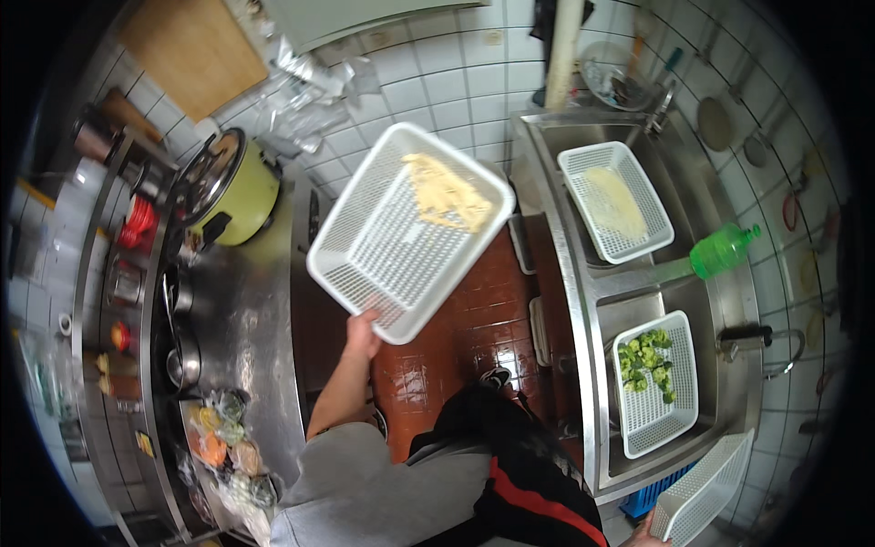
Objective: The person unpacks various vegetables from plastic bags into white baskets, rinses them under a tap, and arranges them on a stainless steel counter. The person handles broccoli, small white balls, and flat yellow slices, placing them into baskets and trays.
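My left hand (364, 335) grips the lower corner of a white perforated plastic basket (372, 253), held tilted in the air over the floor. Pale yellow cut food pieces (448, 195) are bunched at its far end; their exact kind is unclear. At the lower right edge, my right hand (644, 535) is partly cut off by the frame and holds the rim of another white plastic basket (704, 485), tipped on its side. The inside of that one is mostly hidden. Nearby in the sink stands a white basket (660, 437) with green broccoli florets (644, 362).
A double stainless-steel sink (581, 328) runs along the right. Its far basin holds a basket (595, 236) of pale yellow shreds (618, 202). A green plastic bottle (721, 253) lies by the divider. Left is a steel counter (263, 321) with a green rice cooker (239, 198) and bagged produce (222, 437).
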